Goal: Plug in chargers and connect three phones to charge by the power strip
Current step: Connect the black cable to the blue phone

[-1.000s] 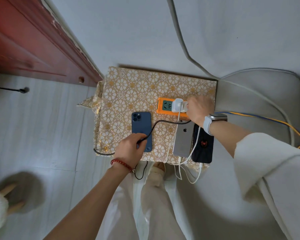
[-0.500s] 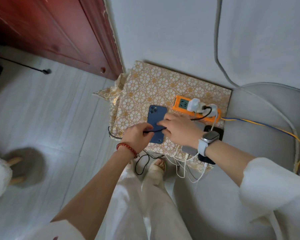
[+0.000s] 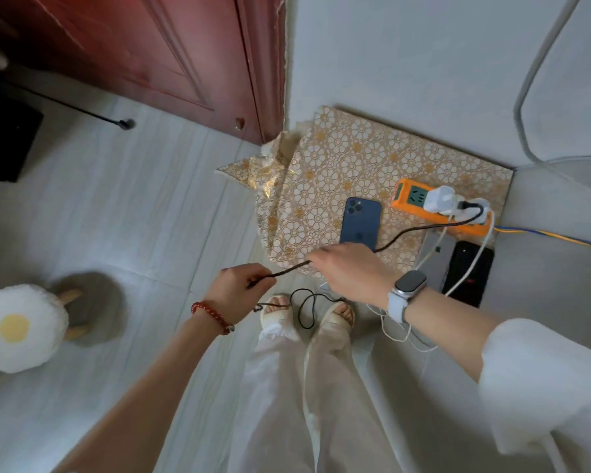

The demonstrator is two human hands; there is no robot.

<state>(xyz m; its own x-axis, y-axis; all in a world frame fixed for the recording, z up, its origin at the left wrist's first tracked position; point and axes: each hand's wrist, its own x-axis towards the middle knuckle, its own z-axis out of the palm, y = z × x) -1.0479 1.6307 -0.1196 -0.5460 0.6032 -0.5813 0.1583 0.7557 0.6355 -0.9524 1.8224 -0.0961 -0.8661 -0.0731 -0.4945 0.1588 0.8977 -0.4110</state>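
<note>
Since the earlier frame both hands have withdrawn from the blue phone [image 3: 359, 220] toward the near edge of the table [image 3: 348, 155], and the black cable [image 3: 423, 228] is now drawn out between them. The left hand [image 3: 241, 285] is off the table, in front of its near left corner, fingers curled shut around the cable near its free end; slack hangs in loops below the hand. The right hand [image 3: 348, 273] is at the near edge, just below the blue phone, fingers pinched closed on the same cable. From the right hand the cable runs up and right across the table to a white charger [image 3: 475, 208] seated in the orange power strip [image 3: 437, 208] near the far right corner. The blue phone lies face down mid-table, not gripped. A silver phone [image 3: 435, 261] and a black phone [image 3: 469, 273] lie side by side at the right edge, with white cables [image 3: 471, 264] crossing them
</note>
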